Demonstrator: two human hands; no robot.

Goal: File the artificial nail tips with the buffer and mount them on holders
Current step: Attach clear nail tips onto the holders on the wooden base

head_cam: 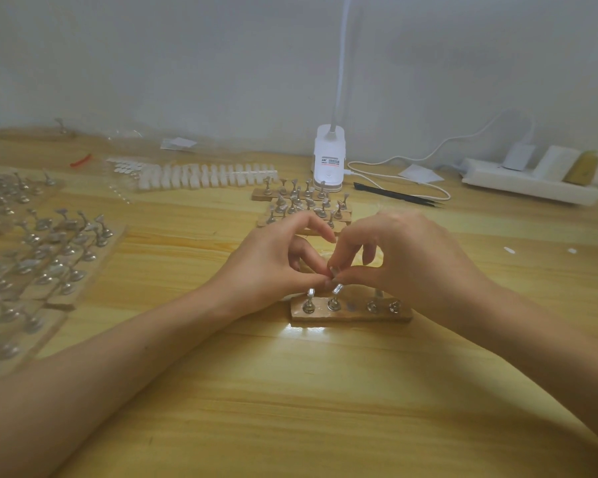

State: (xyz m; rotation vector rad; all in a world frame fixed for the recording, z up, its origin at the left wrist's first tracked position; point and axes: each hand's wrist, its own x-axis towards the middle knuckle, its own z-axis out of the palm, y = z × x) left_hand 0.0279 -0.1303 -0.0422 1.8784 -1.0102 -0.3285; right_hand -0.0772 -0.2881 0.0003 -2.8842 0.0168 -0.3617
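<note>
My left hand (277, 263) and my right hand (404, 260) meet fingertip to fingertip just above a small wooden base (351, 313). Between the pinching fingers sits a small metal holder with a pale nail tip (334, 271); which hand bears it most I cannot tell. The base carries several metal holders, two at its left end (309, 303) topped with nail tips, and one bare spot in the middle. Long strips of white nail tips (204, 175) lie at the back. No buffer is recognisable.
Wooden bases crowded with mounted holders fill the left side (49, 257), and more stand behind my hands (301, 201). A white lamp base (329, 157) with its cable, black tweezers (394, 194) and a white power strip (529, 182) sit along the wall.
</note>
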